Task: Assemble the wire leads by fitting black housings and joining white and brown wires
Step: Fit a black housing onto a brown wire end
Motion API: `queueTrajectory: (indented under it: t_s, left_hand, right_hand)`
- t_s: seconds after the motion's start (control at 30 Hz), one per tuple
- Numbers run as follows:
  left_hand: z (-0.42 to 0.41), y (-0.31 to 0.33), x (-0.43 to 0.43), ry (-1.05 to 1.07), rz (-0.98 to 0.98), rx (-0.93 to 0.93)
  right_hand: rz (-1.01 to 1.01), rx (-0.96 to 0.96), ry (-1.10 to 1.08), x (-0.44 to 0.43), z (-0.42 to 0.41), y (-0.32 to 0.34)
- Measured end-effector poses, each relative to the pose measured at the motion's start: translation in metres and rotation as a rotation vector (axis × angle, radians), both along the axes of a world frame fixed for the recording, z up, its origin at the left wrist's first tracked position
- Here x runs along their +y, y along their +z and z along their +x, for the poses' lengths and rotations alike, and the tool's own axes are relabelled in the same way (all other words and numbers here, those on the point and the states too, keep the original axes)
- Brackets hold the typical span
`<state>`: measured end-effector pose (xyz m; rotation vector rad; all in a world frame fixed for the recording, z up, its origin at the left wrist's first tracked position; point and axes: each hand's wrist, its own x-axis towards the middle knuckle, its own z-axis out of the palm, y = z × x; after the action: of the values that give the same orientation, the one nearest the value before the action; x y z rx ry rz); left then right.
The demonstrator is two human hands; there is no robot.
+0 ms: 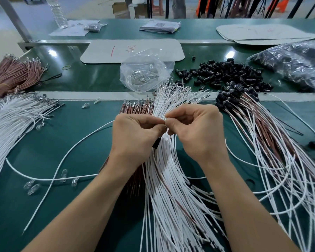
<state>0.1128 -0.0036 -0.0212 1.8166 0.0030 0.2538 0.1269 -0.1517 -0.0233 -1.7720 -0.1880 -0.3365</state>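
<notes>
Two bare hands meet over the big white bunch (171,188) of wires, which fans out from the near edge of the green table (76,142). The left hand (135,137) has curled fingers and pinches one black housing (157,142), which pokes out under them, right above the bunch. The right hand (198,133) meets it fingertip to fingertip and pinches a thin wire tip (169,133); its colour is too small to tell. Left of the bunch lie two long loose white wires (49,179) and four small clear bulbs (33,188), with three more bulbs (84,105) farther back. Brown wires (135,109) peek out from under its left side. Right of it lies a heap of leads (262,139), white and brown, with black housings on their far ends. Far left of it are one more white bundle (11,117) and one pinkish-brown bundle (15,75). Behind it sit one clear bag (145,70) with shiny metal bits, a pile of loose housings (225,73), too many to count, and one dark bag (295,60). Farther back are three grey pads (131,50), one stack of papers (160,26) and one water bottle (58,13). Past the table are two cardboard boxes (120,9) and a pale floor.
</notes>
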Motion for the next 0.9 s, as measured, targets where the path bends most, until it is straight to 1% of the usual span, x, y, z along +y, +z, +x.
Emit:
queueTrajectory:
  t_s: [0.17, 0.23, 0.33, 0.4, 0.57, 0.7, 0.9]
  left_hand:
    - [-0.0004, 0.0008, -0.0025, -0.019, -0.191, 0.047]
    - [0.0002, 0.0015, -0.0008, -0.053, -0.27, 0.094]
    - [0.0029, 0.0031, 0.0035, -0.089, -0.334, 0.203]
    - [0.0052, 0.004, 0.0058, -0.099, -0.329, 0.229]
    - [0.0058, 0.0051, 0.0068, -0.077, -0.253, 0.183]
    - [0.0034, 0.0041, 0.0059, -0.041, -0.255, 0.154]
    - [0.0006, 0.004, 0.004, -0.067, -0.289, 0.169]
  right_hand:
    - [0.094, 0.043, 0.029, 0.0007, 0.0015, 0.003]
    - [0.145, 0.078, 0.078, -0.0007, 0.0023, 0.0044]
    - [0.234, 0.112, 0.149, -0.0019, 0.0031, 0.0058]
    - [0.253, 0.124, 0.171, -0.0018, 0.004, 0.0055]
    - [0.211, 0.119, 0.146, -0.0004, 0.0039, 0.0044]
    - [0.229, 0.095, 0.102, 0.002, 0.0027, 0.0033]
    - [0.287, 0.098, 0.12, 0.0029, 0.0008, 0.0045]
